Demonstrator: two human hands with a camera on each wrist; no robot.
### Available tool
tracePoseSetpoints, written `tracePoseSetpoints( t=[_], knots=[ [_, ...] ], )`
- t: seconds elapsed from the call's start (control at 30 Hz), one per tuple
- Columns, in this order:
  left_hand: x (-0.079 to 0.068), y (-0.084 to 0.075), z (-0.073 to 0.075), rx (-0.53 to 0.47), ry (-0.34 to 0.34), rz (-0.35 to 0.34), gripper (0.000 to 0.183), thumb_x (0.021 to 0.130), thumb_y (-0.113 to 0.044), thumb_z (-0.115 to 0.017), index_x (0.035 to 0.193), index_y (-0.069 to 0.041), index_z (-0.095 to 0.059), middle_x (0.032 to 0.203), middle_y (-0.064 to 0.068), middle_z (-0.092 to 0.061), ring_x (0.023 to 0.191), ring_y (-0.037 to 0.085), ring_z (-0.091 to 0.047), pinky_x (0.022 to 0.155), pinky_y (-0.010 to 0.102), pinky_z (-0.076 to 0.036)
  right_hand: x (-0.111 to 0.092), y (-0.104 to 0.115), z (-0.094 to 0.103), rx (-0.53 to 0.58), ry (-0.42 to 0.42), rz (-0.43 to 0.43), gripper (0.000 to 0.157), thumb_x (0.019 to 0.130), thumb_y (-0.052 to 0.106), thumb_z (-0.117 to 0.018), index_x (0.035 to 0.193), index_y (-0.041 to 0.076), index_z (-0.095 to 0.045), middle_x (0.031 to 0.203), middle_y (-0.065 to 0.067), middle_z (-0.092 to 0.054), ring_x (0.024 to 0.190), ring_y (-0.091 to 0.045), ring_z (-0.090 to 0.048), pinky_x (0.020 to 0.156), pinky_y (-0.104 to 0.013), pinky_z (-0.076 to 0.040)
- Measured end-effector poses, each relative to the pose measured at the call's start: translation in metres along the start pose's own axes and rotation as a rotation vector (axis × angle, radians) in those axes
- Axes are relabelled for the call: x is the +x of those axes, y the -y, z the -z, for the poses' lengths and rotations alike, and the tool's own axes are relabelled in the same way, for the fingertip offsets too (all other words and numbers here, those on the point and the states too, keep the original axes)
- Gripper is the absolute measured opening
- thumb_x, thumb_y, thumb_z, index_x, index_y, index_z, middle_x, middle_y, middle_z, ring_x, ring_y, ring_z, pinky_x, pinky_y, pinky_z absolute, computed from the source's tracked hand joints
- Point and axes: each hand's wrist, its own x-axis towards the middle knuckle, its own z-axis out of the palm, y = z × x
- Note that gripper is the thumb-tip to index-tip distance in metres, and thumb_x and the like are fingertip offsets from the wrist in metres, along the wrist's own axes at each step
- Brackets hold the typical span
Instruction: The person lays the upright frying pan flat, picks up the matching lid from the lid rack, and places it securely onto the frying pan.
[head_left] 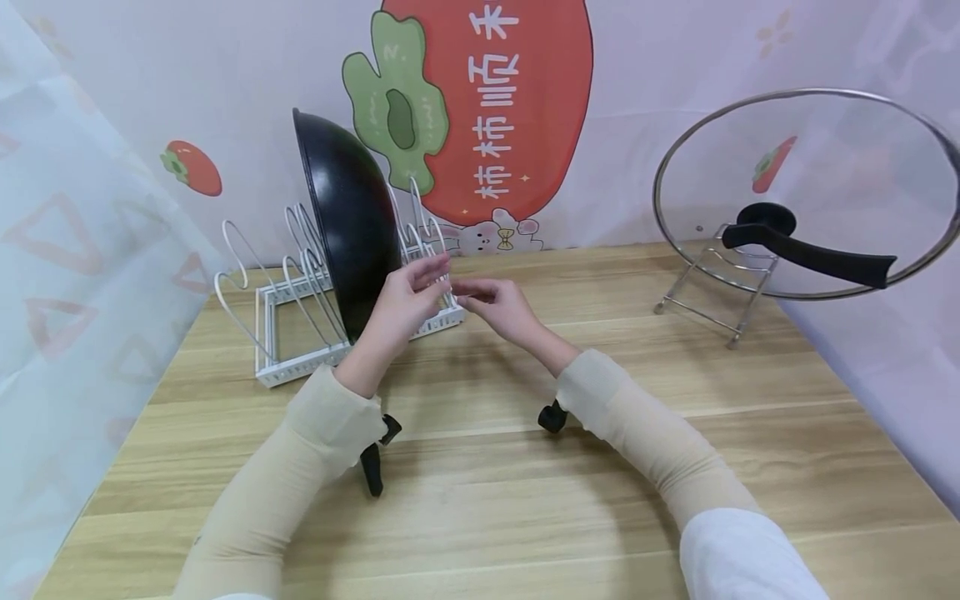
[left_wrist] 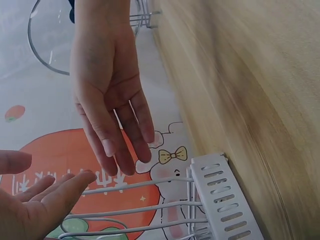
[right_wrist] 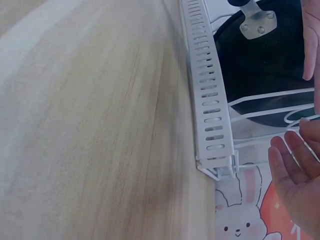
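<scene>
A black wok (head_left: 348, 217) stands on its edge in a white wire rack (head_left: 300, 364). Its dark handle (head_left: 372, 473) points toward me beneath the left forearm, and its riveted metal bracket shows in the right wrist view. My left hand (head_left: 407, 302) is in front of the rack's right part, fingers loosely extended and holding nothing. Close by on the right, my right hand (head_left: 501, 310) is also bare, its relaxed fingers directed toward the left hand. In the left wrist view the right hand (left_wrist: 111, 95) hangs above the rack's wires, fingers spread.
At the right, a large glass lid (head_left: 810, 158) with a black handle leans in a small metal wire stand (head_left: 701, 312). The wooden table (head_left: 480, 517) runs back to a printed cloth (head_left: 622, 167). A black wrist device (head_left: 552, 417) shows under the right sleeve.
</scene>
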Motion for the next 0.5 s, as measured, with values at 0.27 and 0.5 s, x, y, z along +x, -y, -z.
tracePoseSetpoints(
  t=[0.27, 0.5],
  knots=[
    [-0.013, 0.004, 0.004, 0.049, 0.015, -0.021, 0.042, 0.106, -0.017, -0.058, 0.147, -0.009, -0.054, 0.144, 0.011, -0.058, 0.130, 0.026, -0.057, 0.100, 0.048, -0.052, -0.006, 0.003, 0.001, 0.024, 0.018, -0.004, 0.030, 0.102, 0.006, -0.064, 0.131, 0.000, -0.068, 0.130, -0.013, -0.068, 0.112, -0.024, -0.068, 0.093, -0.031, -0.056],
    [-0.023, 0.009, 0.010, 0.072, 0.030, -0.025, 0.040, 0.105, -0.016, -0.059, 0.144, -0.008, -0.055, 0.139, 0.014, -0.061, 0.127, 0.028, -0.059, 0.098, 0.047, -0.053, -0.014, 0.006, -0.002, 0.043, 0.037, 0.005, 0.029, 0.100, 0.004, -0.065, 0.128, -0.004, -0.068, 0.126, -0.016, -0.070, 0.109, -0.030, -0.069, 0.090, -0.032, -0.057]
  ],
)
